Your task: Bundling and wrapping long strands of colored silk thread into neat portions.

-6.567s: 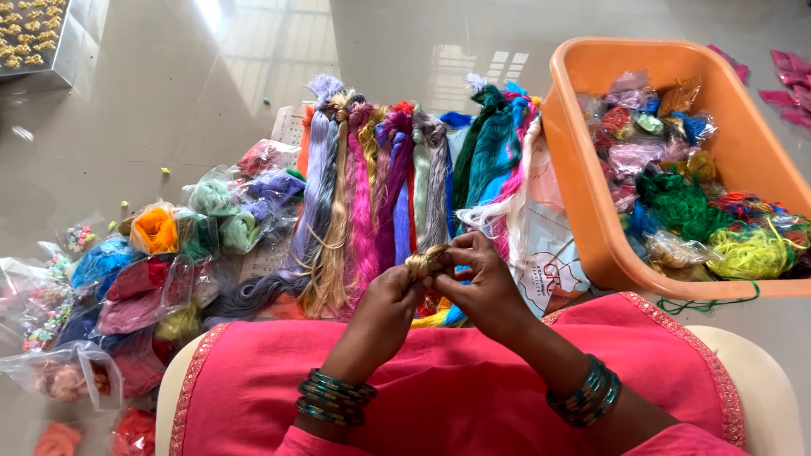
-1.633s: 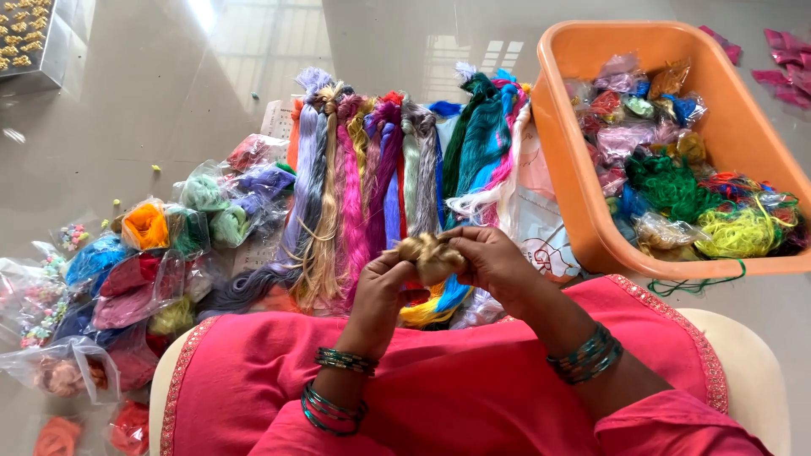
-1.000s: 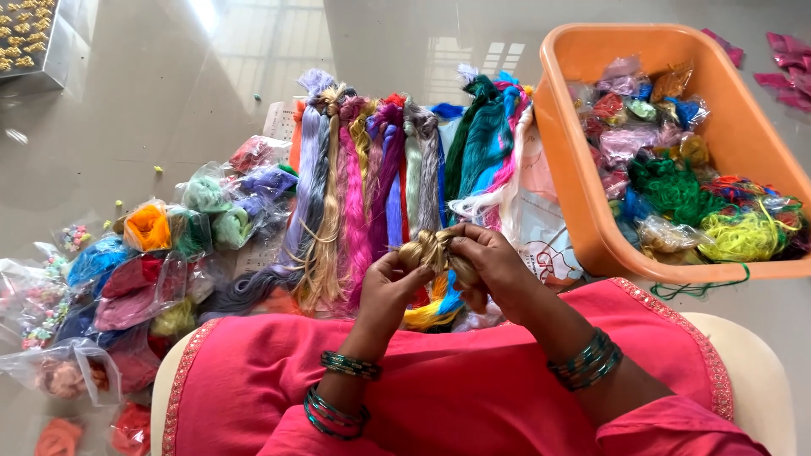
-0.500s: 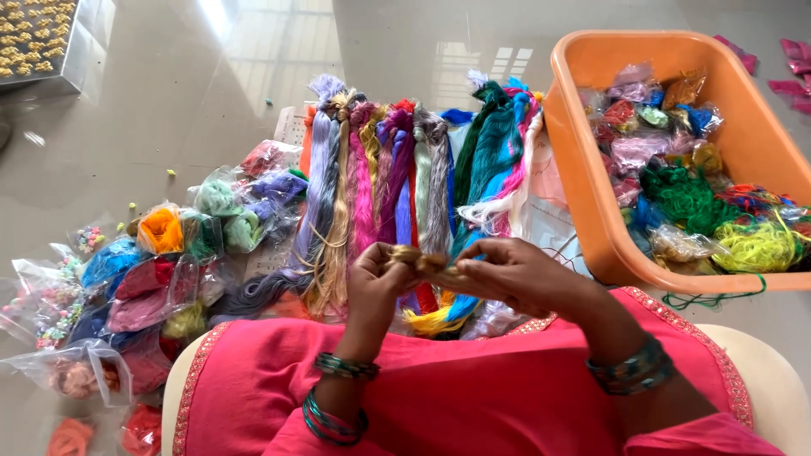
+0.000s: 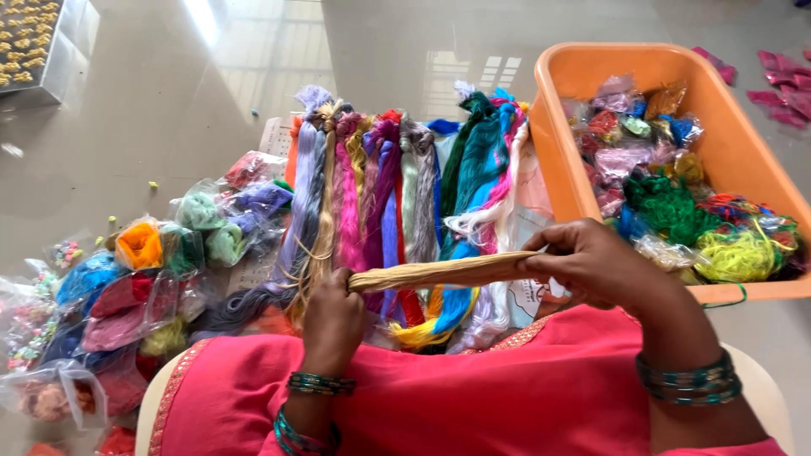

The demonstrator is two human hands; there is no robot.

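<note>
Far to the left of the hands, clear bags of coloured thread (image 5: 139, 270) are lying heaped on the floor (image 5: 169, 93), orange, green, blue and maroon among them. A tray of small yellow pieces (image 5: 34, 42) is sitting well beyond them at the far left corner.

The left hand (image 5: 332, 317) is clenching around one end of a beige thread skein (image 5: 439, 272), fist closed tight on it, with green bangles (image 5: 314, 384) showing at the wrist. The skein is stretching straight across from this hand to the other, pulled taut and nearly level, rising slightly toward the right. It is looking smooth, pale tan and slightly glossy, thin at the left grip and thicker toward the middle.

Just beyond the hands, a row of hanging skeins (image 5: 397, 194) is lying spread on the floor in lilac, pink, purple, grey, teal and blue.

The right hand (image 5: 591, 266) is grasping the skein's other end, fingers curled over it. Past this hand, an orange plastic tub (image 5: 557, 143) is holding bagged threads, green and yellow ones showing nearest.
</note>
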